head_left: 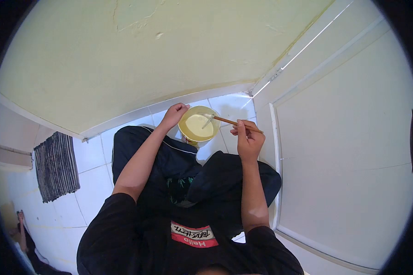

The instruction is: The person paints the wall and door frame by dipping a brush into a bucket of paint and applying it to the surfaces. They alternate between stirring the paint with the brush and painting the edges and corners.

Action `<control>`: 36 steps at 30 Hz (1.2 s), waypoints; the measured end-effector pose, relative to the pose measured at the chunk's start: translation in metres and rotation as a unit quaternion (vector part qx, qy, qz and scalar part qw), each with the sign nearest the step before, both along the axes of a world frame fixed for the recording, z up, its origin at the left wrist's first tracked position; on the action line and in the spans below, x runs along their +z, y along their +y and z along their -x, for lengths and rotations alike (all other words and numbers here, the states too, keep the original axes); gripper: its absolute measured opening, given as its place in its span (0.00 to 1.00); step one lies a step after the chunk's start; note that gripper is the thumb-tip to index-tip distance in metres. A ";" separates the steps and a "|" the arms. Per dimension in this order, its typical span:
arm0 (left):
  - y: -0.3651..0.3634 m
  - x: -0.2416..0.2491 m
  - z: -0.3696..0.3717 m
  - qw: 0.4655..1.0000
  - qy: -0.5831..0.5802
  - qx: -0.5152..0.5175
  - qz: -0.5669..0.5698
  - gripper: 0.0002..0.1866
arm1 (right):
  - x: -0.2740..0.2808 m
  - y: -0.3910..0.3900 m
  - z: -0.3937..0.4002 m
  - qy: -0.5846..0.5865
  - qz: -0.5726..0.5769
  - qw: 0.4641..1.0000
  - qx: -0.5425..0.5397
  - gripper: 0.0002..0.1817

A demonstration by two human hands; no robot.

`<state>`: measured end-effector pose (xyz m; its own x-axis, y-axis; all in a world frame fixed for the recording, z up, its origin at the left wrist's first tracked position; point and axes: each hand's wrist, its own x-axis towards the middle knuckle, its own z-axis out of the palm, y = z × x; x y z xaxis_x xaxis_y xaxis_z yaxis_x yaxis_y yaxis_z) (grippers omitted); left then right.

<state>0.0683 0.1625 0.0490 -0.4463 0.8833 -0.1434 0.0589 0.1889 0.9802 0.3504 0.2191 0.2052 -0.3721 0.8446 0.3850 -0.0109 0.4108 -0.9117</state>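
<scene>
- Round yellow bowl (198, 127) of pale, creamy batter: it sits on the white tiled floor (94, 183), just past our crossed legs and near the corner where the cream wall (124, 55) meets the white door (348, 151).
- Left hand (175, 114): fingers curled tight on the bowl's left rim, steadying it.
- Right hand (248, 137): fingertips pinched around the upper end of a thin wooden stick with a pale tip (225, 121); the tip rests in the batter near the bowl's right side. We cannot tell whether it is a spoon or a spatula.
- Risk, as we judge it: the bowl looks well filled, so a strong stroke could slop batter over the rim onto the tiles or our dark trousers (170, 160).
- Risk: the bowl rests on smooth tile; if the left hand slackens, the stick's push could slide or tip it.
- Risk: the stick is held far from its working end, so the tip may wander and knock the rim.
- Surroundings: a dark striped mat (56, 167) lies on the floor well off to our left, against the wall's foot.
- Surroundings: part of another person (20, 233) shows at the lower left edge, well apart from the bowl.
- Obstruction: door and wall close in right and ahead, leaving the right elbow little room.
</scene>
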 end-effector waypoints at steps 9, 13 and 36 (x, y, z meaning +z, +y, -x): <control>-0.002 0.004 -0.001 1.000 0.008 -0.005 0.000 0.16 | 0.012 -0.003 -0.004 -0.092 -0.101 0.988 0.071 0.07; -0.002 0.006 -0.003 1.000 0.008 0.003 -0.010 0.18 | 0.008 0.002 -0.007 -0.094 -0.153 0.980 0.088 0.09; -0.010 0.016 -0.004 0.989 -0.115 0.041 0.079 0.16 | 0.013 0.022 -0.032 0.158 0.062 0.983 -0.065 0.13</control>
